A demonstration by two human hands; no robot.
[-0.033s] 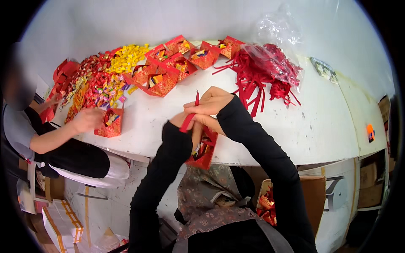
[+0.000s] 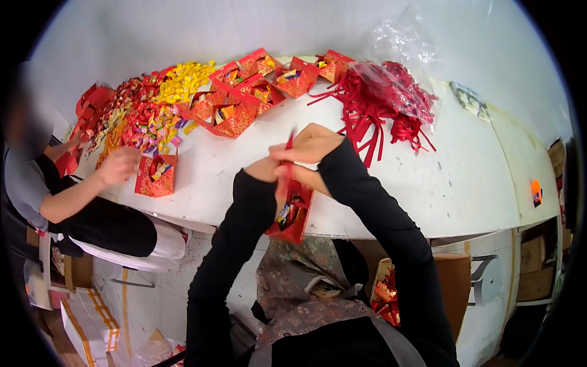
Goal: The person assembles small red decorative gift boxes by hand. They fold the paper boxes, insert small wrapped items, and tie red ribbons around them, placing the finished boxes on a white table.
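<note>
Ribbon [image 2: 285, 166] in our grasp shifts: in the earlier frame its lower end slants across our left wrist, and now it stands steeper and blurs. To our left, a co-worker's arm [image 2: 79, 196] draws back from the open box [image 2: 154, 185] beside it, which it reaches over in that frame.

Our right hand [image 2: 313, 145] is clamped on the ribbon, the upper tip poking up past the knuckles. Our left hand [image 2: 262, 169] is against the right one and partly behind it, fingers pointing down; whether they grip anything, we cannot tell. Just below both hands, our red box [image 2: 293, 232] rests at the near edge of the desk [image 2: 391, 196], tilted toward us in view and partly covered by our fingers; we see a small packet [image 2: 283, 213] in it.

Beyond our hands stands a cluster of red boxes [image 2: 232, 125] with wrapped sweets in them. Left of these we see heaped sweets, yellow ones [image 2: 186, 82] at the back and red ones [image 2: 131, 98] beside them. To the right, loose ribbons [image 2: 367, 122] spill from a clear bag [image 2: 406, 40]. Below the desk, near our right forearm, an open carton [image 2: 454, 287] holds shiny red things [image 2: 386, 300].
</note>
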